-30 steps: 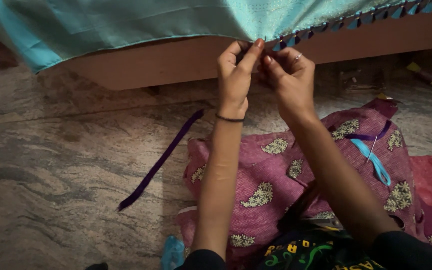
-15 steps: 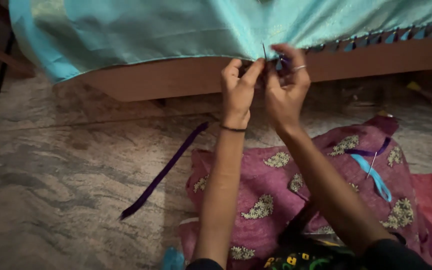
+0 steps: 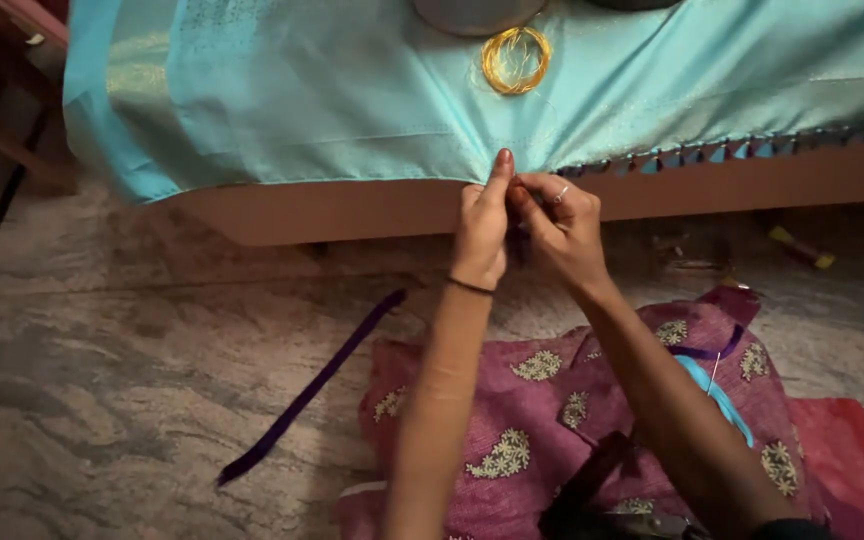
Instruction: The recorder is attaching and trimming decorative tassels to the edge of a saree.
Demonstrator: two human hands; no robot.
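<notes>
A mottled stone floor (image 3: 122, 380) fills the lower part of the view. Above it, a turquoise cloth (image 3: 352, 90) is draped over a wooden worktop (image 3: 352, 215), its hem hanging along the front edge, with a row of small tassels (image 3: 722, 152) finished on the right stretch. A magenta cloth with pale flower motifs (image 3: 542, 420) covers the person's lap, and a long purple ribbon (image 3: 312, 385) lies on the floor beside it. A coil of gold thread (image 3: 516, 60) rests on the turquoise cloth. Both hands meet at the hem: the left hand (image 3: 482, 230) pinches the cloth edge with fingers closed, and the right hand (image 3: 557, 230), touching it, is also pinched narrow on the hem.
</notes>
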